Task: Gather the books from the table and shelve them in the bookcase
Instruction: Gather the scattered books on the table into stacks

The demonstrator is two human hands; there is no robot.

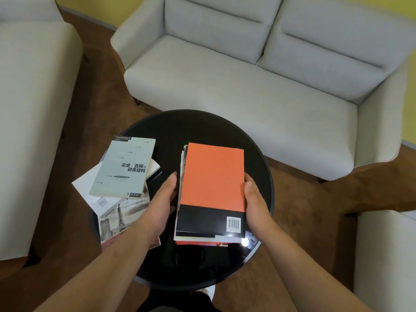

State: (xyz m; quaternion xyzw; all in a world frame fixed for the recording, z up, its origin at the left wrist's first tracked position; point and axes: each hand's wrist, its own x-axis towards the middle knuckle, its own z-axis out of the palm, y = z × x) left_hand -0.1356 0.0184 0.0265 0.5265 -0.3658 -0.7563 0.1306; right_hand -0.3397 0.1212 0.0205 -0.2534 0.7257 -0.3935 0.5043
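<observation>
At the left edge of the round black surface [202,124] lies a loose pile of books [122,167], pale green on top. The left hand [163,199] and right hand [255,199] press flat against the sides of an orange-topped stack [212,176] at the centre, fingers grasping it.

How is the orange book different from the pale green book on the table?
The orange book lies back cover up, barcode showing; the pale green book lies front cover up, title showing. The orange book tops a squared stack gripped between the left hand and right hand; the pale green book tops a loose, fanned pile, untouched. Both lie flat, each topping a pile on the round black table.
</observation>
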